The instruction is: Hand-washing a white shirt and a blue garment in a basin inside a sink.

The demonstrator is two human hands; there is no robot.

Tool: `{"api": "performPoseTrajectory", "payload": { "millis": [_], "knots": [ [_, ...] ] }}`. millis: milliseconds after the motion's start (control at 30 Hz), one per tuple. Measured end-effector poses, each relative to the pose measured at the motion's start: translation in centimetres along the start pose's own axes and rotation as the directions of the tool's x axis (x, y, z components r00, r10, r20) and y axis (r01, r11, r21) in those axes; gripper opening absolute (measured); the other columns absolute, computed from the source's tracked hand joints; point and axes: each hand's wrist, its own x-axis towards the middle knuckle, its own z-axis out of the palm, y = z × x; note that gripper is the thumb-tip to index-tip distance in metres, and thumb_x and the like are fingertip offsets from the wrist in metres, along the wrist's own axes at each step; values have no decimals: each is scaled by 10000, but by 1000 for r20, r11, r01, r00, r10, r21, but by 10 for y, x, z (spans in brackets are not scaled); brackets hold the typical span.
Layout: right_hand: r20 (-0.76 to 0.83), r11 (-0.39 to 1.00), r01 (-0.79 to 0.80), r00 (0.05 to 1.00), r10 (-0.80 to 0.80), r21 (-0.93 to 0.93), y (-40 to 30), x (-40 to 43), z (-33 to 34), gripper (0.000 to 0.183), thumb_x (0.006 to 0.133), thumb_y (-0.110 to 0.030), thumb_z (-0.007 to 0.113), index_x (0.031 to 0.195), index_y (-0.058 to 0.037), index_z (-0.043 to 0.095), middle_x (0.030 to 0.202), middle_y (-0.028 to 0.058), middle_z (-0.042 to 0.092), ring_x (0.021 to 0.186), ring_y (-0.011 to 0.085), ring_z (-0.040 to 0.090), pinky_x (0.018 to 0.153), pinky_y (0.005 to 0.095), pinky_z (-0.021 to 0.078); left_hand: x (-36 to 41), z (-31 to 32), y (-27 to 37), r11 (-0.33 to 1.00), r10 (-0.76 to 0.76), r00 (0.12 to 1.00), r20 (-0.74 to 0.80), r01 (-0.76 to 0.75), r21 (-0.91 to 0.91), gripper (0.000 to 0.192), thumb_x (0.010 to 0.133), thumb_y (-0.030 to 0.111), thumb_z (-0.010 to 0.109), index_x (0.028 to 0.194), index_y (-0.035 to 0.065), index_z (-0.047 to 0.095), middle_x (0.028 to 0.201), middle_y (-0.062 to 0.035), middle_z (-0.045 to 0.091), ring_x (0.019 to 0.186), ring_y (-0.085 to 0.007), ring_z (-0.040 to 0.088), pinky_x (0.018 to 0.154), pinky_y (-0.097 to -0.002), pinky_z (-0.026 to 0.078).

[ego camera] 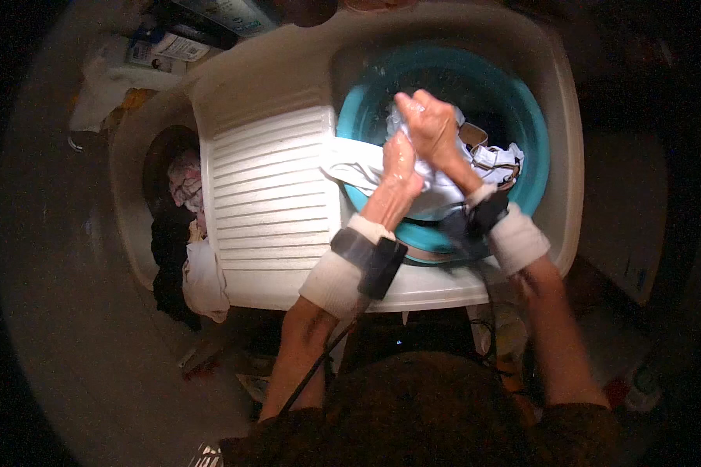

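Above a teal plastic basin [534, 125] both of my wet hands are closed on a white garment [359, 157]. My left hand [402, 160] grips it near the basin's middle. Just above and to the right, my right hand [435, 125] is clenched on the same cloth, its knuckles turned up. One part of the garment hangs over the basin's left rim towards the washboard. Dark water and a bunched portion of white cloth with brown trim [493, 160] lie at the right, inside the basin. Whether that trim belongs to the same garment cannot be made out.
The basin stands in the right bowl of a white laundry sink [569, 175]. A ribbed washboard [269, 192] adjoins it. Pinkish cloth [185, 181], black cloth [172, 265] and pale cloth [203, 280] fill or overhang the left bowl. Labelled packages [178, 46] stand behind. Cables trail from my wrist devices.
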Motion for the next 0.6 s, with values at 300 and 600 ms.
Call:
{"api": "performPoseTrajectory", "payload": {
  "millis": [300,600],
  "knots": [
    [111,975,-142,986,124,169,-45,-5,-20,358,799,-386,568,770,-36,498,646,168,569,535,303,571,512,344,457,-30,-7,30,996,83,995,59,-82,-30,320,890,314,407,887,37,567,827,-59,559,752,-160,557,632,-301,459],
    [808,908,-373,585,70,191,14,-11,-57,388,645,-348,667,822,-4,665,665,152,611,605,207,581,567,335,438,-29,-45,111,-238,601,444,664,-694,680,301,766,265,617,903,1,568,849,-142,544,801,-240,520,678,-344,428]
  ]
}}
